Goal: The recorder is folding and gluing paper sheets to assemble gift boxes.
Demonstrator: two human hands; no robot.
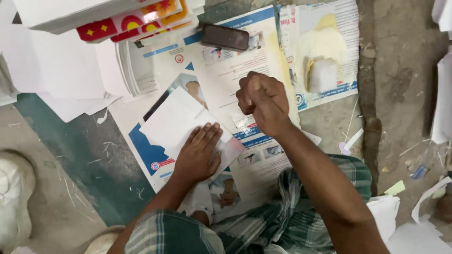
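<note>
1. White folded paper (pixel 181 123) lay on the printed poster sheet (pixel 245 70) spread over the floor, and I took that folded paper as my landmark for everything else.
2. My left hand (pixel 200 157) pressed flat on the lower right part of the folded paper, fingers spread and together with the sheet, palm down; it clamped nothing, it only pinned.
3. My right hand (pixel 263 103) hovered just to the right of the folded paper, curled into a fist; whether it pinched something small inside, I could not tell.
4. To do this well, I judged the pinning hand should keep even pressure close to the fold, so the paper could not slide on the glossy poster sheet beneath it.
5. I judged the fist should work along the edge from near the pinned spot outward, so no ripple got trapped.
6. Relative to my grip, the folded paper sat directly under my left palm and reached up and left from it; my right fist was beside its right corner, apart from it.
7. Up and right of the folded paper lay a dark phone (pixel 225 37); further right sat a pale lump of paste (pixel 323 75) on the poster.
8. Up and left of the folded paper lay stacked white sheets (pixel 56 66) and red-and-yellow printed cards (pixel 134 21).
</note>
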